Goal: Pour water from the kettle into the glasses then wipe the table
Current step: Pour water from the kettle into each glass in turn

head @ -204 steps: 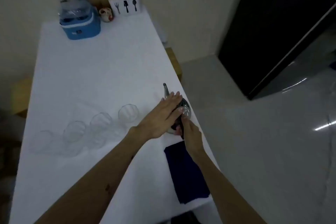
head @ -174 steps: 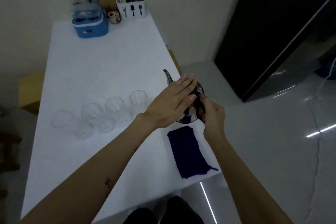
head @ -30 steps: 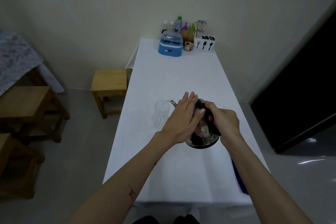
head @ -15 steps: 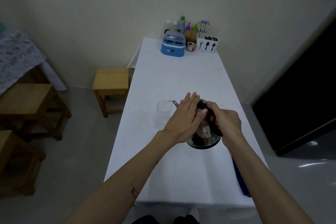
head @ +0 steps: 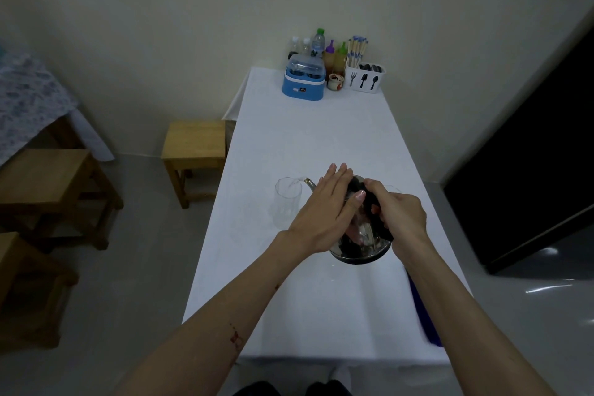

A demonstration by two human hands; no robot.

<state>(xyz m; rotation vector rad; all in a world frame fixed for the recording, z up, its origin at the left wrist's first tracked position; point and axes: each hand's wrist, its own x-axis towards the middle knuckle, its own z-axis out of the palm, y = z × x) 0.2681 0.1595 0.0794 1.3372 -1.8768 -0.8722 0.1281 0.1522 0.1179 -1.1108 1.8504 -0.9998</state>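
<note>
A shiny steel kettle [head: 360, 251] is held above the white table [head: 315, 138], tilted to the left. My right hand [head: 397, 212] grips its black handle. My left hand [head: 324, 209] lies flat on the kettle's lid, fingers straight. The spout reaches the rim of a clear glass [head: 287, 201] standing to the left, and a thin stream of water runs into it. Behind my right hand only the rim of another glass [head: 392, 189] shows. A dark blue cloth [head: 422, 312] lies at the table's right edge, partly hidden by my right forearm.
At the far end of the table stand a blue box with a clear lid [head: 303, 82], several bottles [head: 318, 43] and a white cutlery holder [head: 364, 77]. Wooden stools [head: 194, 145] stand on the floor to the left. A dark door [head: 533, 151] is on the right.
Over the last second the kettle has tipped a little more to the left and water now reaches the glass. Earlier I lifted the kettle from beside a row of glasses.
</note>
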